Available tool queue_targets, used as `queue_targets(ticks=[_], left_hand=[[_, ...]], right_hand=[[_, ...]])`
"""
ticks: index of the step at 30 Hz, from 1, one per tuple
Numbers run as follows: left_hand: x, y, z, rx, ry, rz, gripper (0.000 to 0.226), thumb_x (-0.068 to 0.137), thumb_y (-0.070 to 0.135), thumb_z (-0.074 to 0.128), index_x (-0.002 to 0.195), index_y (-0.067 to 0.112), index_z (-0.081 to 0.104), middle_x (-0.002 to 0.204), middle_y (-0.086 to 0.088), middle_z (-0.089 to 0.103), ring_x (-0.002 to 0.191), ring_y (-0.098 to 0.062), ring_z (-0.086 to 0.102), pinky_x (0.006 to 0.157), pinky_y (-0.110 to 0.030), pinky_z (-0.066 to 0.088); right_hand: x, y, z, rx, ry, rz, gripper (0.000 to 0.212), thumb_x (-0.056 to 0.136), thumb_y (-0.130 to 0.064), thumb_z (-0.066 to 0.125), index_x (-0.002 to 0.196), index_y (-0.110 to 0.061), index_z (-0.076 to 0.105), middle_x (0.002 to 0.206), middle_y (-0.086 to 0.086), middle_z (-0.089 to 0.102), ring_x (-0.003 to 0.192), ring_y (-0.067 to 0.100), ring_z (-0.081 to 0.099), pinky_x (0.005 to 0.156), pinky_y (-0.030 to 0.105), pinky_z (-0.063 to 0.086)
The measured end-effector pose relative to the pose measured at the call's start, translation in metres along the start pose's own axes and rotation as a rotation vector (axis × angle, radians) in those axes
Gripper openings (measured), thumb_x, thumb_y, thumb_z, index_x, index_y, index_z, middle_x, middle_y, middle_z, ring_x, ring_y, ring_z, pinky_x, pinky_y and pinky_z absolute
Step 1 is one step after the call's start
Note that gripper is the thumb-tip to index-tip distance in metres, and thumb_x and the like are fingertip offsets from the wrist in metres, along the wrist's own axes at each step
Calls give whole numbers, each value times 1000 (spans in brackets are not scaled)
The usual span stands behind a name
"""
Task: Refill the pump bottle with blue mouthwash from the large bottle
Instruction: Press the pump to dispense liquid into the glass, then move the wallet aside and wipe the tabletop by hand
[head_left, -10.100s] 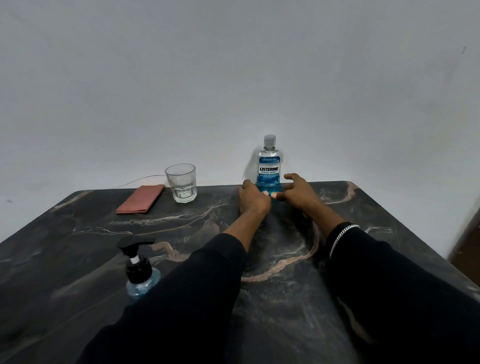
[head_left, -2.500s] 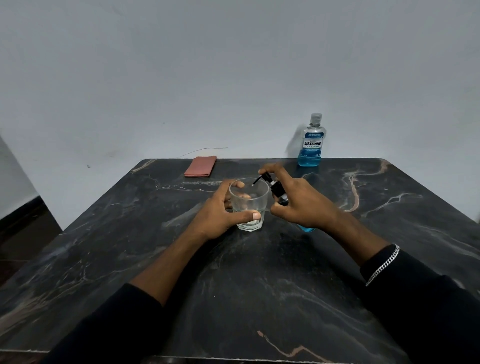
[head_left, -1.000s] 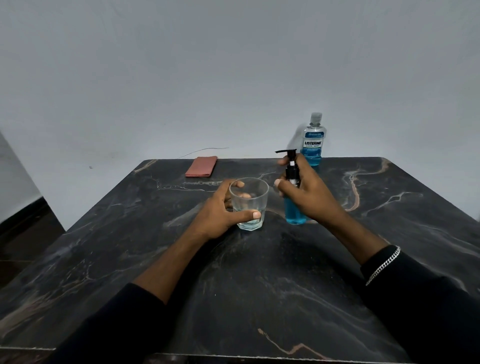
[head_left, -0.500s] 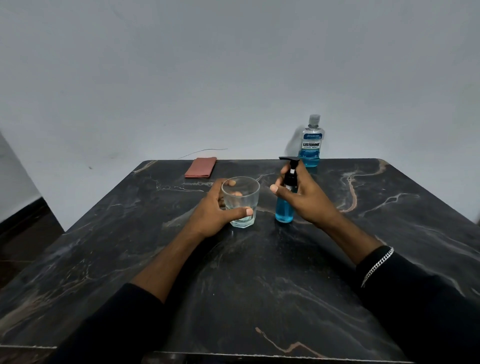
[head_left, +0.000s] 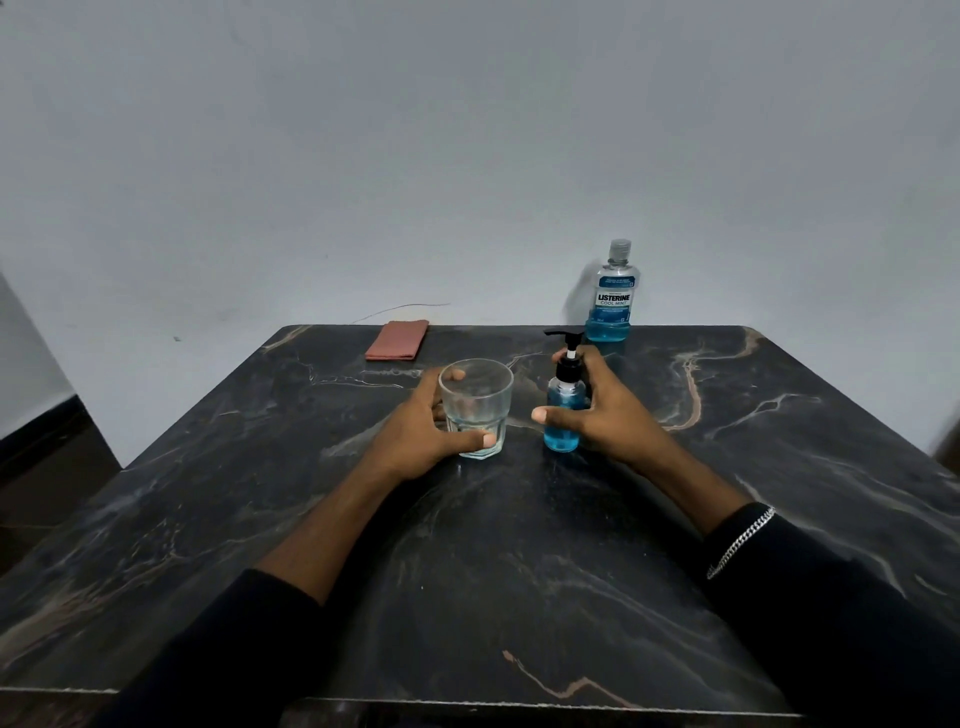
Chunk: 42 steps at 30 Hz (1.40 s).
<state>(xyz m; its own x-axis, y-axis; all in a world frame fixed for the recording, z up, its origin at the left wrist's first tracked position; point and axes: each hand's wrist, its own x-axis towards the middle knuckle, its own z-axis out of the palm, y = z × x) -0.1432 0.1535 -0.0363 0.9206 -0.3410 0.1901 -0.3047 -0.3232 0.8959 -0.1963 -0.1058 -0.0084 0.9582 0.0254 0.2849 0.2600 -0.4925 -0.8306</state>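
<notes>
The small pump bottle (head_left: 562, 434), black pump on top and blue liquid inside, stands upright on the dark marble table (head_left: 519, 571) at centre. My right hand (head_left: 605, 415) is wrapped around it, thumb across its front and fingers behind the neck. The large mouthwash bottle (head_left: 611, 299), capped with a little blue liquid at its bottom, stands at the table's far edge, behind the pump bottle. My left hand (head_left: 421, 439) grips a clear glass tumbler (head_left: 476, 410) standing just left of the pump bottle.
A folded reddish cloth (head_left: 397, 340) lies at the far left edge of the table. A grey wall rises directly behind the table. Floor shows beyond the table's left side.
The pump bottle went from tilted over the glass to upright on the table beside it. My left hand has kept hold of the glass, which shifted slightly left.
</notes>
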Motion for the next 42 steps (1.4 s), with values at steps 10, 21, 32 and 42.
queue_targets(ticks=[10, 21, 32, 42], left_hand=[[-6, 10, 7, 127, 63, -25, 83, 65, 38, 97, 137, 31, 55, 122, 17, 70, 110, -4, 68, 98, -32, 54], [55, 0, 17, 226, 212, -80, 74, 64, 41, 95, 128, 21, 64, 118, 4, 75, 102, -15, 71, 94, -42, 59], [158, -13, 30, 323, 255, -55, 66, 70, 43, 90, 127, 18, 67, 120, 1, 75, 101, -16, 68, 80, -28, 52], [233, -20, 29, 396, 231, -67, 61, 73, 46, 87, 123, 15, 71, 121, -6, 75, 110, -26, 70, 94, -44, 56]], right_hand=[[-10, 8, 8, -302, 124, 181, 65, 71, -41, 89, 123, -19, 57, 123, 1, 66, 98, 10, 57, 79, 24, 45], [51, 21, 9, -335, 182, 254, 53, 71, -36, 90, 110, -7, 68, 106, 6, 73, 86, 12, 63, 70, 22, 46], [147, 63, 11, -336, 216, 286, 48, 74, -38, 87, 103, -4, 70, 101, 9, 73, 85, 18, 66, 69, 29, 51], [226, 80, 9, -410, 191, 354, 59, 72, -42, 88, 112, -9, 61, 113, 10, 69, 102, 26, 66, 82, 35, 54]])
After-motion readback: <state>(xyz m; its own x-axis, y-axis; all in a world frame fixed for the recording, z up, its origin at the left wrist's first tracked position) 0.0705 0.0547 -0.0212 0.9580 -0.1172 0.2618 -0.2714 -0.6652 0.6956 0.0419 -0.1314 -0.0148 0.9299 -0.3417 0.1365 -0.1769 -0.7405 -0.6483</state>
